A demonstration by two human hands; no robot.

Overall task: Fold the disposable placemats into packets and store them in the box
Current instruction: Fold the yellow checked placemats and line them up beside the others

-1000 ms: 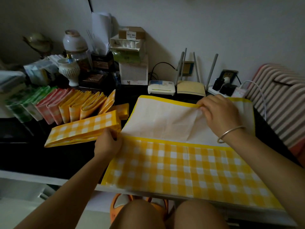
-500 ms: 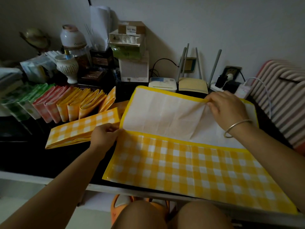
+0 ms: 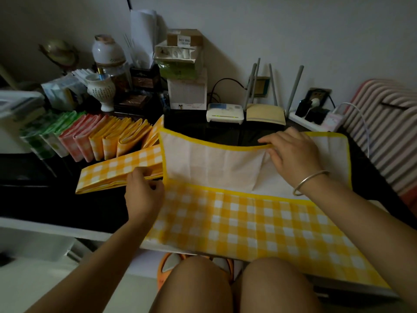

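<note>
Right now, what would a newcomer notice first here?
A large yellow checked placemat lies half folded in the centre, white underside showing, the right hand holding its far border and the left hand gripping its left side. Left of it stands a row of folded packets, green, pink and yellow.

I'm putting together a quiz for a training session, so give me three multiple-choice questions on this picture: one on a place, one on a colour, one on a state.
1. Where is the folded strip relative to the open mat? A. on it B. left of it C. right of it
2. What colour are the packets at the row's left end? A. green B. blue C. purple
3. What is the right hand doing? A. lying flat on the strip B. hanging free C. pinching the mat's far edge
1 B: the strip lies at the mat's left edge. 2 A: green checks show there. 3 C: its fingers curl on the yellow border.
</note>
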